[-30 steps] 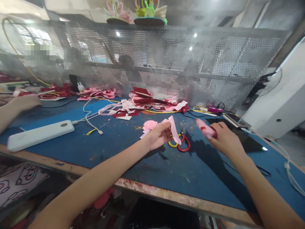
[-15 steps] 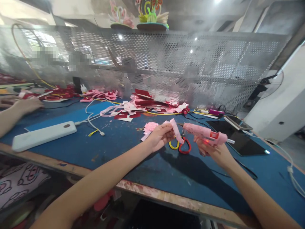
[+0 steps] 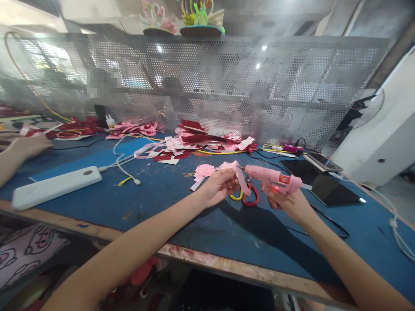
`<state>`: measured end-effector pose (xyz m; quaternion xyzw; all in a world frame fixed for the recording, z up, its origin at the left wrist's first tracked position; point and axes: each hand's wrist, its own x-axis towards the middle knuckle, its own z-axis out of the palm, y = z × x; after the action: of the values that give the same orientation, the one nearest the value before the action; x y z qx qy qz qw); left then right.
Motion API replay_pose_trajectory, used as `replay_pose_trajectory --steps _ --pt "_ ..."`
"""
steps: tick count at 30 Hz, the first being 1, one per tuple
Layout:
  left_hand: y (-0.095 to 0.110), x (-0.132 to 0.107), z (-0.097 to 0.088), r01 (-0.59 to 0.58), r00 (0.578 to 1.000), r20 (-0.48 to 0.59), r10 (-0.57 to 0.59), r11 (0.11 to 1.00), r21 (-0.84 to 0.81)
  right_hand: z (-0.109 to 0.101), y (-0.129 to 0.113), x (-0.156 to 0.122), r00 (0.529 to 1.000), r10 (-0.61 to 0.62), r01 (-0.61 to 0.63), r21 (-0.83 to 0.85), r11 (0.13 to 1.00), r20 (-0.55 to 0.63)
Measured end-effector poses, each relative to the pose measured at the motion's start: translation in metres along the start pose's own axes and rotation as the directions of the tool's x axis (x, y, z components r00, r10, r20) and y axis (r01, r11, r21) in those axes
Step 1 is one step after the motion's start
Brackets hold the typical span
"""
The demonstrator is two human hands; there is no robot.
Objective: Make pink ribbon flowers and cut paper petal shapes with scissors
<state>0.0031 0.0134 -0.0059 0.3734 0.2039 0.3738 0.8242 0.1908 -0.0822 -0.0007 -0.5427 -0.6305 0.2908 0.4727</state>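
Between the closed fingers of my left hand (image 3: 220,186) is a pink ribbon (image 3: 240,180), one end of it hanging down. My right hand (image 3: 285,201) is wrapped round the handle of a pink hot glue gun (image 3: 272,178). A small light glows orange-red on the gun's side, and its nozzle points left, at or very near the ribbon's upper part. Beneath the ribbon lie scissors (image 3: 251,198) with one red and one yellow handle loop, their blades mostly hidden. A pink ruffled flower (image 3: 204,171) with a ribbon tail rests just beyond my left wrist.
Red, pink and white scraps (image 3: 194,140) are heaped along the perforated metal screen (image 3: 214,82). A white oblong device (image 3: 58,185) with cables lies on the left, a black tablet (image 3: 320,181) on the right. Another person's hand (image 3: 32,144) works at the far left.
The glue gun's nozzle has come slightly left, closer to the ribbon. The whole view has shifted a little. Both hands keep their holds.
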Motion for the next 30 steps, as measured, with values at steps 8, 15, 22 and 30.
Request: replay_pose_trajectory --steps 8,15,22,30 --pt "-0.0017 0.0025 -0.0036 0.008 1.000 0.013 -0.008 1.000 -0.011 -0.0029 0.0009 0.0038 0.990 -0.140 0.139 -0.205 0.969 0.009" --pt "-0.0019 0.0021 -0.0024 -0.007 0.999 -0.038 0.006 1.000 0.000 -0.0035 0.0036 -0.0004 0.900 -0.433 0.382 -0.547 0.745 0.038" --pt "-0.0016 0.0022 -0.0015 0.007 0.996 -0.092 -0.007 1.000 0.006 -0.0044 0.0045 -0.0032 0.866 -0.487 0.405 -0.733 0.547 0.116" --pt "-0.0023 0.0012 -0.0006 -0.008 0.996 -0.086 0.011 0.999 0.038 -0.0038 0.0027 -0.0043 0.863 -0.487 0.398 -0.772 0.496 0.131"
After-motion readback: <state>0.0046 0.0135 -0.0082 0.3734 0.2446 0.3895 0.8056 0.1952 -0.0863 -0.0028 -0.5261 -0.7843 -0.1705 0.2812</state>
